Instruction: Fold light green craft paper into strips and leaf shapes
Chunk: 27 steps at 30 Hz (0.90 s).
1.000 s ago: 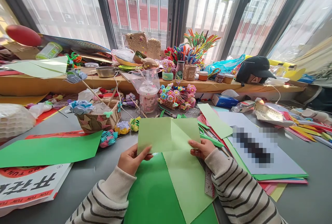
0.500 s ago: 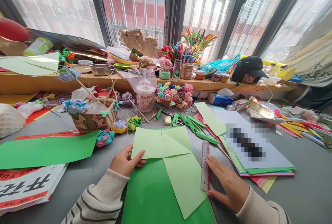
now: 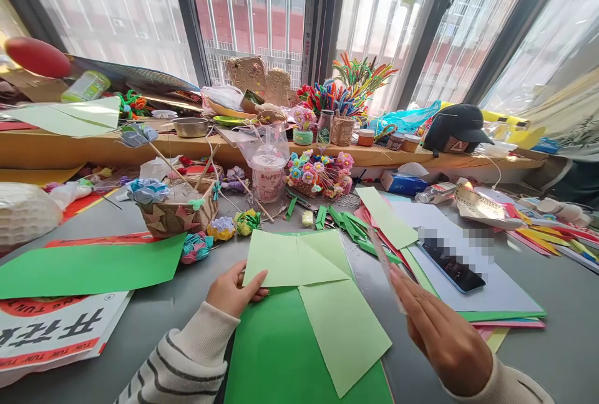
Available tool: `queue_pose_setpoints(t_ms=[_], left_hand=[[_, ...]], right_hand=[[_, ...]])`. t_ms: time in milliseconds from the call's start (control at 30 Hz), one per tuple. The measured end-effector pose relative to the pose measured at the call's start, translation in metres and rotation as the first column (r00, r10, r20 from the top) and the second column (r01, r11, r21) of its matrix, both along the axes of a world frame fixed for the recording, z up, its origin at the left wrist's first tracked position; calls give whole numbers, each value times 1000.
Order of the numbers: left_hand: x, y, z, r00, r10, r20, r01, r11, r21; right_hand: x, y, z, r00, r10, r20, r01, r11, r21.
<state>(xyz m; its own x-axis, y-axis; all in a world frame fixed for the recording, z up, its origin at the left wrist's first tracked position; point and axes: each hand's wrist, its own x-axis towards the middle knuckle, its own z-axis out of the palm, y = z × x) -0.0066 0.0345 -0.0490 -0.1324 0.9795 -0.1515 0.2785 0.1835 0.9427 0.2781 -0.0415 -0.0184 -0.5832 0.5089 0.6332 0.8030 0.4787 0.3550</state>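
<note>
A person's left hand pinches the left edge of a pale green paper sheet, thumb on top, at a desk crowded with paper crafts. The sheet lies over the far end of a dark green sheet, its long axis running left to right and a narrow corner pointing right. A second pale green piece, rough along one side, slants toward the wearer across the dark green sheet's right side. Right of that landmark, the right hand holds a ruler raised nearly edge-on between extended fingers and a thumb apparently hidden behind; its long axis slopes from far left to near right. Folded green paper strips lie beyond the landmark's far right corner, a smartphone well to its right. The loose layers could slide if the left hand's one-sided hold slackens, and the ruler, if swung low, could catch a paper edge or scatter the strips.
</note>
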Motion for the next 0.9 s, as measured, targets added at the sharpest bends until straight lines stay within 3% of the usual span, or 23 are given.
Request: queue_pose_setpoints(t_ms=[100,233,333,400,533,633,900], left_hand=[[0,0,0,1000,9,21,-9,1000,10],[1,0,-2,999,30,41,-31,999,15],[1,0,-4,999,33,30,-34,999,29],[1,1,-5,999,32,20,-33,999,38],[2,1,-6,999,37,11,-38,998,43],[2,0,-5,999,39,19,-40,998,39],[3,0,-4,999,33,-9,-32,999,34]], right_hand=[[-31,19,-6,994,104,36,-102,993,-56],[-70,48,-38,982,182,42,-172,967,-187],[-78,62,-50,967,248,-63,-253,893,-371],[-75,68,-49,963,233,-132,-268,812,-519],[-71,80,-40,981,34,-191,-158,714,-682],[-73,86,-35,983,35,-181,-161,640,-751],[-75,83,-34,977,45,-209,-195,585,-787]])
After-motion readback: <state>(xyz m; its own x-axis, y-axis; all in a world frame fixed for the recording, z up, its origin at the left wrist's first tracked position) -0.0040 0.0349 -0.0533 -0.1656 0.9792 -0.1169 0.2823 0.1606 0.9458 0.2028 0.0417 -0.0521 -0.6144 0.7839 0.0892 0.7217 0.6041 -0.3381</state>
